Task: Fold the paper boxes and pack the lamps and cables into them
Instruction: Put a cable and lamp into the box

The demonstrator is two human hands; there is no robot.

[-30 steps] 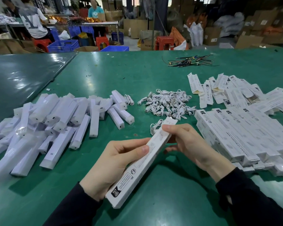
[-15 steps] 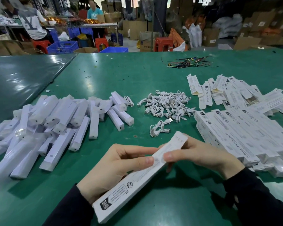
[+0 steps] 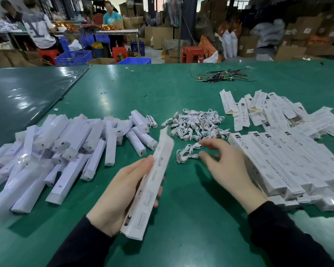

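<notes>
My left hand (image 3: 121, 191) grips a long white paper box (image 3: 148, 187) near the table's front, its far end pointing away from me. My right hand (image 3: 226, 166) hovers with spread fingers, blurred, just over a small coiled white cable (image 3: 187, 155) that lies apart from the pile of white cables (image 3: 197, 124). Wrapped white lamps (image 3: 66, 151) lie heaped at the left. Filled and flat paper boxes (image 3: 289, 151) are stacked at the right.
The green table (image 3: 181, 228) carries a bundle of dark and coloured wires (image 3: 224, 77) at the back. Beyond the far edge stand red stools, blue crates, cardboard cartons and seated people at another table.
My right hand has let go of the box and moved forward toward the loose cable. The left hand has turned the box more upright, holding it alone.
</notes>
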